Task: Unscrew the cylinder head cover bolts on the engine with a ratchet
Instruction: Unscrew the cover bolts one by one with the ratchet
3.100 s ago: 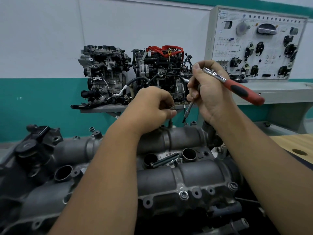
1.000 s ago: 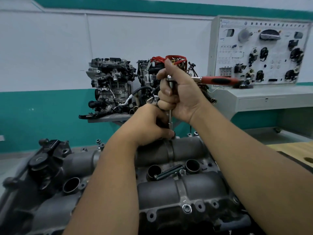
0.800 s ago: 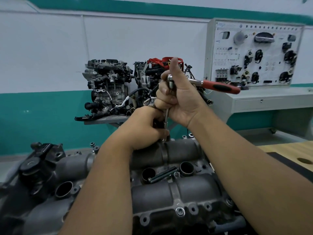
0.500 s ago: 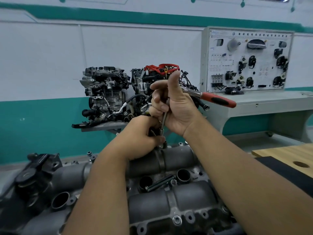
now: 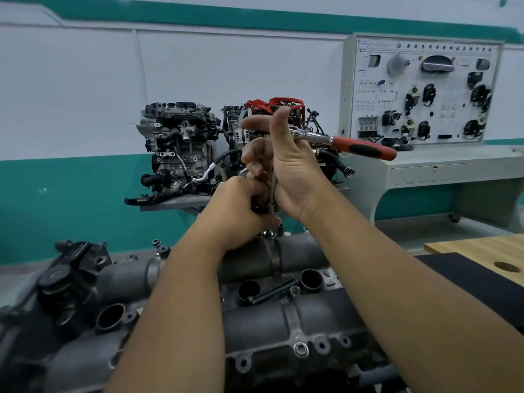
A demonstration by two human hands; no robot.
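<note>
The grey cylinder head cover (image 5: 286,316) fills the lower part of the view. My right hand (image 5: 286,165) grips the head of the ratchet (image 5: 360,147), whose red and black handle points right. A thin extension bar (image 5: 272,191) runs down from that hand toward the cover's far edge. My left hand (image 5: 241,214) is curled round the bar's lower end, just above the cover. The bolt under the bar is hidden by my fingers. A loose dark bolt (image 5: 272,292) lies in the cover's middle valley, and a bolt head (image 5: 301,349) sits in the near flange.
Two display engines (image 5: 181,148) stand on a shelf at the back wall. A grey training panel bench (image 5: 425,109) stands at the right. A wooden tabletop (image 5: 482,251) with a black mat lies to the right of the engine.
My right hand brought the ratchet and extension upright and down onto the cover's far edge. My left hand moved to the bar's lower end. The handle has swung slightly toward me.
</note>
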